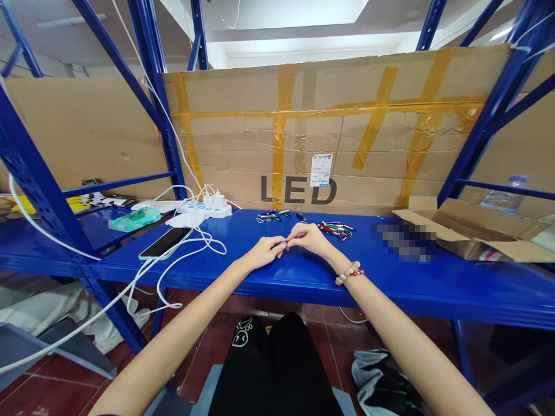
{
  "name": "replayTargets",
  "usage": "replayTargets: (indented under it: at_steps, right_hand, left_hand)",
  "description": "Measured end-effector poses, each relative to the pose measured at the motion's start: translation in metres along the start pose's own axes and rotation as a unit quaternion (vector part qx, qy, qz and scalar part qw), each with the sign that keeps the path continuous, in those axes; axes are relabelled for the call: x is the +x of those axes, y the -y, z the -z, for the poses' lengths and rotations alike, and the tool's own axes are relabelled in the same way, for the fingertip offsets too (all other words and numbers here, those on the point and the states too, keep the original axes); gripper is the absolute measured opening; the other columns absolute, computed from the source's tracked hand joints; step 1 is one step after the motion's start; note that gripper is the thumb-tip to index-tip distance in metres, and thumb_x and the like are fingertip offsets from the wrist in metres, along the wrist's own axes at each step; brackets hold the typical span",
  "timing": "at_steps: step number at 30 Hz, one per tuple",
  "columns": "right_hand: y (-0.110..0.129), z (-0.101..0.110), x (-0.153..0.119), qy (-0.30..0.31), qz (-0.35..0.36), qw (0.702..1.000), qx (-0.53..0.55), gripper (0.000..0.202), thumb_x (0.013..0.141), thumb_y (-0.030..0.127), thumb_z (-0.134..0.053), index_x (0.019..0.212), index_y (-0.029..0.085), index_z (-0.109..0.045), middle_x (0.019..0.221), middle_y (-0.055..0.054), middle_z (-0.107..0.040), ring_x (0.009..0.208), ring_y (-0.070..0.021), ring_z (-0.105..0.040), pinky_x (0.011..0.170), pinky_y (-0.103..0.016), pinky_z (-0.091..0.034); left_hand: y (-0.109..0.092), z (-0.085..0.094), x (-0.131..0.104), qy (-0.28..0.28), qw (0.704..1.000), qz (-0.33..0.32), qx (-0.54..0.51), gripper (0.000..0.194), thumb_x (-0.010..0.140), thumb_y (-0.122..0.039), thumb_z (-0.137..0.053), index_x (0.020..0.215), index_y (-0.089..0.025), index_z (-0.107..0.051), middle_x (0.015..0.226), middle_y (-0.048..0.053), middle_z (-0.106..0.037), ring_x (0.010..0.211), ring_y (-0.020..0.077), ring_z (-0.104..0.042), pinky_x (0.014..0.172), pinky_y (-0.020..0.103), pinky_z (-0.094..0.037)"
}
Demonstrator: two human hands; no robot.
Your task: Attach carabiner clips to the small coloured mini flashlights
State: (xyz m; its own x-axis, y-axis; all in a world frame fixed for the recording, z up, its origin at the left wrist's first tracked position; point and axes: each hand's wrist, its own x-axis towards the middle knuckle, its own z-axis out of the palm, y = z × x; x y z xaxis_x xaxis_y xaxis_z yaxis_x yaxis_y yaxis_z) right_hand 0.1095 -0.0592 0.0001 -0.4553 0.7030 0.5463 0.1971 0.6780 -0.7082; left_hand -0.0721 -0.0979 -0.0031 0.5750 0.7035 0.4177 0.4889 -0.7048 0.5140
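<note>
Just above the blue shelf's [243, 283] front part, my left hand [263, 252] and my right hand [310, 240] meet fingertip to fingertip. The left fingers are closed around a small dark, slim piece [274, 246], mostly hidden by them. My right thumb and forefinger pinch at its right end; what exactly they grip is too small to make out. Right of my hands lies a pile of slim, shiny red, green and purple pieces [336, 230]. Behind the left hand is a smaller group of similar green and dark pieces [272, 216]. One short dark piece [300, 217] lies between the groups.
A phone [166, 243], white cables and a power strip [217, 209] with chargers occupy the left, near a green packet [134, 219]. An open cardboard box [472, 228] stands right, beside a blurred-out item [404, 241]. Cardboard marked LED [243, 144] and blue posts stand behind.
</note>
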Motion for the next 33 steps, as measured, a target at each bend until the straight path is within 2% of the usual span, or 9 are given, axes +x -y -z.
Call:
replayTargets:
  at_steps: [4, 11, 17, 25, 33]
  right_hand:
    - [0.001, -0.002, 0.001, 0.002, -0.031, 0.999, 0.013, 0.034, 0.054, 0.046, -0.072, 0.066, 0.014, -0.067, 0.066, -0.002, -0.06, 0.049, -0.0089, -0.05, 0.047, -0.024, -0.04]
    - [0.006, -0.003, 0.002, -0.03, -0.075, 0.997, 0.008, 0.037, 0.056, 0.045, -0.07, 0.073, 0.012, -0.067, 0.061, 0.0, -0.059, 0.045, -0.0065, -0.042, 0.043, -0.021, -0.034]
    - [0.012, -0.006, 0.001, -0.013, -0.112, 0.994, 0.011, 0.038, 0.062, 0.049, -0.064, 0.071, 0.012, -0.067, 0.044, 0.004, -0.048, 0.04, -0.0065, -0.039, 0.041, -0.021, -0.031]
    - [0.01, -0.006, 0.002, -0.021, -0.118, 0.993, 0.019, 0.04, 0.058, 0.049, -0.067, 0.071, 0.011, -0.066, 0.046, 0.003, -0.049, 0.042, -0.0066, -0.04, 0.043, -0.021, -0.032]
    - [0.007, -0.004, 0.002, -0.025, -0.116, 0.993, 0.012, 0.037, 0.055, 0.047, -0.07, 0.068, 0.013, -0.067, 0.055, 0.0, -0.058, 0.043, -0.0068, -0.041, 0.042, -0.022, -0.033]
  left_hand:
    - [0.0, -0.001, 0.0, -0.016, 1.0, 0.007, 0.003, 0.026, 0.089, -0.029, -0.034, 0.08, -0.017, -0.055, 0.061, -0.003, -0.055, 0.063, 0.0112, -0.054, 0.067, 0.02, -0.041]
    - [-0.001, -0.003, 0.001, -0.067, 0.996, 0.048, 0.046, 0.023, 0.09, -0.031, -0.032, 0.094, -0.02, -0.053, 0.064, -0.004, -0.055, 0.061, 0.0119, -0.054, 0.064, 0.021, -0.041]
    - [-0.005, -0.001, 0.001, -0.093, 0.989, 0.073, 0.084, 0.025, 0.091, -0.029, -0.032, 0.106, -0.024, -0.051, 0.08, -0.001, -0.061, 0.076, 0.0152, -0.058, 0.07, 0.024, -0.042]
    - [-0.007, -0.003, 0.0, -0.077, 0.988, 0.083, 0.109, 0.022, 0.091, -0.029, -0.031, 0.102, -0.024, -0.05, 0.093, 0.001, -0.062, 0.085, 0.0179, -0.059, 0.073, 0.027, -0.043]
    - [-0.007, -0.003, 0.0, -0.057, 0.986, 0.086, 0.129, 0.023, 0.092, -0.03, -0.031, 0.101, -0.024, -0.051, 0.096, 0.001, -0.062, 0.089, 0.0185, -0.058, 0.075, 0.028, -0.044]
